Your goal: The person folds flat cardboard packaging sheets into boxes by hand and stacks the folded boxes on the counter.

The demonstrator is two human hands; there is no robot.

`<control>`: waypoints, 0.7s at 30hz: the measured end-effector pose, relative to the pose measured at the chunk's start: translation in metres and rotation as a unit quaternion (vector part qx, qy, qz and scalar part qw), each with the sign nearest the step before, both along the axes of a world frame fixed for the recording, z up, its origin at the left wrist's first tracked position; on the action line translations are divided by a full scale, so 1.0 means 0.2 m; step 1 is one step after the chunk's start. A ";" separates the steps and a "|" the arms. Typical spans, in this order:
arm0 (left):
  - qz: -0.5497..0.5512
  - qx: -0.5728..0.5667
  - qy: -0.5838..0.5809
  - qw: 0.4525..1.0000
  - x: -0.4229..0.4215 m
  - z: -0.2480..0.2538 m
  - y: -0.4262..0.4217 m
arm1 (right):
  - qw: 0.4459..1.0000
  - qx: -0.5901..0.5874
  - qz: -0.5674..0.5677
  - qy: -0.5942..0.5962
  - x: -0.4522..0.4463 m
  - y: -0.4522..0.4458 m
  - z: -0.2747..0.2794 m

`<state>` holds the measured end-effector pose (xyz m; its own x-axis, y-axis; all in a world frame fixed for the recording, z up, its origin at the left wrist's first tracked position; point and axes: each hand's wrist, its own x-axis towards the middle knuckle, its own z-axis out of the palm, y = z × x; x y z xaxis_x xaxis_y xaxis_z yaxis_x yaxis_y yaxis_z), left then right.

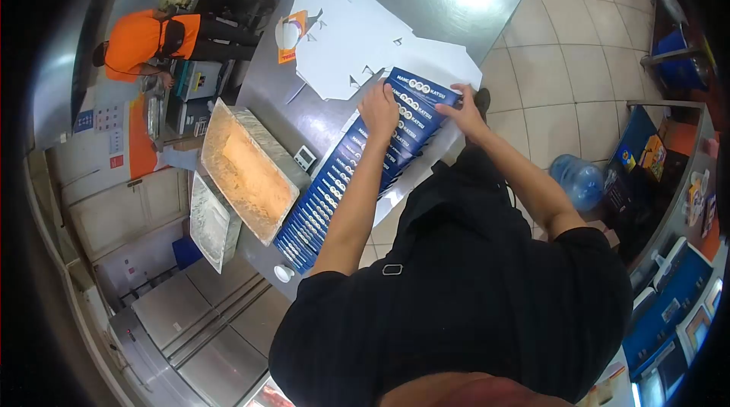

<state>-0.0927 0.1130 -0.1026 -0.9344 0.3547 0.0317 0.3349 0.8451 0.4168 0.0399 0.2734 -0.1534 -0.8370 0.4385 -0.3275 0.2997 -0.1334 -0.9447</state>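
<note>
A long row of overlapping blue printed sheets, lettered "KATSU", runs along the near edge of the metal table. My left hand rests on the sheets near the far end, its fingers curled at the left border of the top one. At that sheet's right corner, my right hand pinches the edge between thumb and fingers. White die-cut card sheets lie flat just beyond both hands. Beside the blue row are a small digital timer and a metal tray of orange crumbs.
Another metal tray sits left of the crumb tray. A person in an orange shirt stands across the table. A small white cup is at the table's near corner. A water bottle stands on the tiled floor at right.
</note>
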 end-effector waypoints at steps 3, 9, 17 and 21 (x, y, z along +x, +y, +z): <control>0.005 -0.010 0.035 0.999 0.02 -0.01 0.00 | 0.997 -0.077 0.010 -0.009 0.00 -0.03 0.02; 0.003 -0.053 0.056 0.997 0.05 -0.02 0.02 | 0.936 0.345 -0.003 -0.075 0.01 -0.09 -0.05; 0.009 -0.048 0.059 0.997 0.05 -0.03 0.02 | 0.974 0.109 0.181 0.078 0.10 0.18 0.08; 0.014 -0.055 0.059 0.997 0.05 -0.01 0.03 | 0.961 0.115 0.228 0.109 0.09 0.24 0.15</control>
